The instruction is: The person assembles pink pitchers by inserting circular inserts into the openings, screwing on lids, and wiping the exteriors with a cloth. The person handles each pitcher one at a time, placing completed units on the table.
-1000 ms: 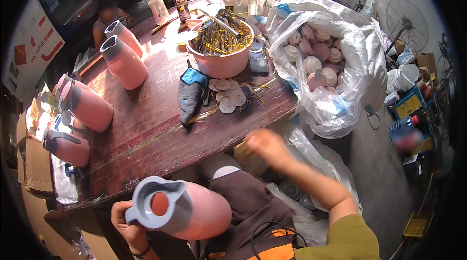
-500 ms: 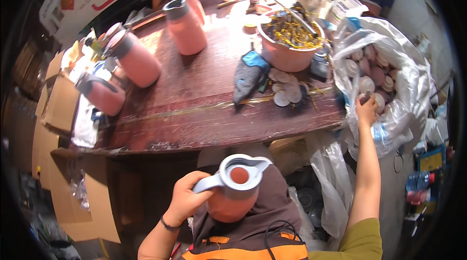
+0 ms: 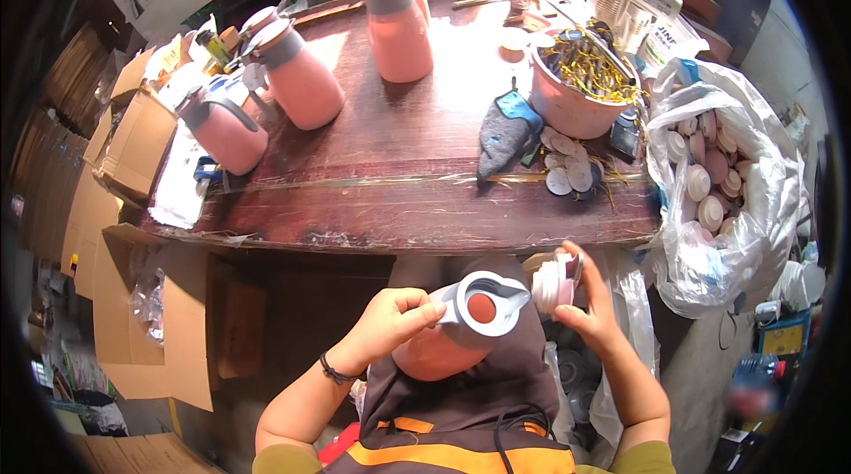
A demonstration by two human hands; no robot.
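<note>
white bag (image 3: 700, 263) holds lids (image 3: 698, 180); left hand (image 3: 399, 322) grips pink jug (image 3: 443, 352)

worn dark-red wooden table (image 3: 390, 146), bright light (image 3: 470, 44) across its far side, grey floor (image 3: 690, 385) at right, pale wall (image 3: 764, 53) beyond

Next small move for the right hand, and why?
Probably bring the white lid left over the pink jug: the right hand holds it just beside the spout, the jug's mouth has no lid, and the left hand grips the handle.
</note>
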